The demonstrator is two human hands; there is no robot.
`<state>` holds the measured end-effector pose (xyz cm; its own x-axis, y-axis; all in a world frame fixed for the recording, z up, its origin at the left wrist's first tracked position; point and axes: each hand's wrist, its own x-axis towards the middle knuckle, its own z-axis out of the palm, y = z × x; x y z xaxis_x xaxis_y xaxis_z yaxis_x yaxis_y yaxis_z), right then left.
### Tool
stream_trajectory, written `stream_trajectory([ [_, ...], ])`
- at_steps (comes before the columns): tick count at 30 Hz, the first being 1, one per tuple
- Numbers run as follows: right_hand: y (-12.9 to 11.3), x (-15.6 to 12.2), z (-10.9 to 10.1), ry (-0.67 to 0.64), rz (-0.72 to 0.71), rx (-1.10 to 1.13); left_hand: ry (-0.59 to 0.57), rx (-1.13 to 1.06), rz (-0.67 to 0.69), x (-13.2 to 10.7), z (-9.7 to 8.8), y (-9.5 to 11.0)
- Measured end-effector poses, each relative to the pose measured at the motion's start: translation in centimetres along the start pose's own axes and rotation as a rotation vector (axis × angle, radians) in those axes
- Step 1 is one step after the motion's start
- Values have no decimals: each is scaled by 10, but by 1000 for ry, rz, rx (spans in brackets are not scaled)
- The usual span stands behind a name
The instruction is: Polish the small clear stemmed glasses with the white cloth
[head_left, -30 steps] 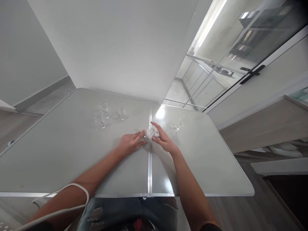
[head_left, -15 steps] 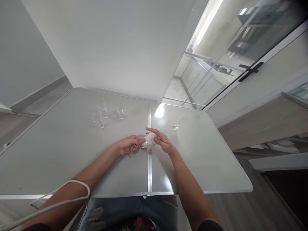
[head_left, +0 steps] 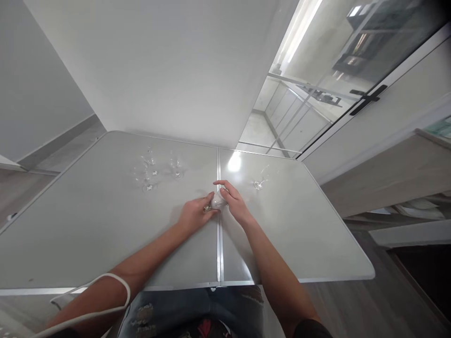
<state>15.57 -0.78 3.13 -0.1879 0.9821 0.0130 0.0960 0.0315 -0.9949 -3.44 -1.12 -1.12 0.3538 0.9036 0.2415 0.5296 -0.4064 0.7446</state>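
My left hand (head_left: 196, 214) is closed around the stem end of a clear stemmed glass (head_left: 217, 202), which is tipped on its side over the table's middle seam. White, cloth-like material shows through the bowl. At the rim, my right hand (head_left: 236, 203) is closed on this white cloth (head_left: 222, 196), its index finger stretched out past the glass. How far the fingers reach into the bowl is hidden. Left of the hands stand several clear stemmed glasses, among them a front glass (head_left: 148, 187) and a right-hand glass (head_left: 177, 173). To the right is a single glass (head_left: 259, 184).
The pale folding table (head_left: 105, 225) has a metal seam (head_left: 219, 249) down its middle. A white wall panel (head_left: 169, 70) rises behind it, with a glass door (head_left: 324, 70) to the right. A white cable (head_left: 120, 277) loops over my left forearm.
My left hand has turned and shifted right, closer to the bowl, its back now facing up. The glass has turned in my hands. My right hand has moved slightly left and away from me.
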Motion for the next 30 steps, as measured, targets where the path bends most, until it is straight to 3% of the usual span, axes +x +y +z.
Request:
stream_trajectory([
  [2, -5, -2, -3, -61, -87, -18, -171, -374, -182, 4, -6, 5],
  [5, -7, -8, -11, -153, -135, 18, -550, -912, -439, 10, -16, 3],
  [8, -6, -12, -13, -201, -177, 88, -753, -1160, -570, 14, -23, -2],
  [11, -6, -10, -10, -161, -157, 82, -669, -1072, -508, 14, -23, -3],
  [17, -7, -1, -5, -41, 44, -67, -143, -185, -27, 2, -5, 0],
  [20, -9, -2, -4, -3, 21, -28, 16, -16, 57, -1, 0, 1],
  [23, -13, -5, -4, -37, -88, -24, -65, -233, -49, 0, -5, 7],
  [28, -18, -10, -5, -79, -103, 110, -543, -1006, -465, 7, -18, 14],
  [30, -19, -10, -5, -73, -126, 139, -642, -1150, -548, 9, -20, 12],
])
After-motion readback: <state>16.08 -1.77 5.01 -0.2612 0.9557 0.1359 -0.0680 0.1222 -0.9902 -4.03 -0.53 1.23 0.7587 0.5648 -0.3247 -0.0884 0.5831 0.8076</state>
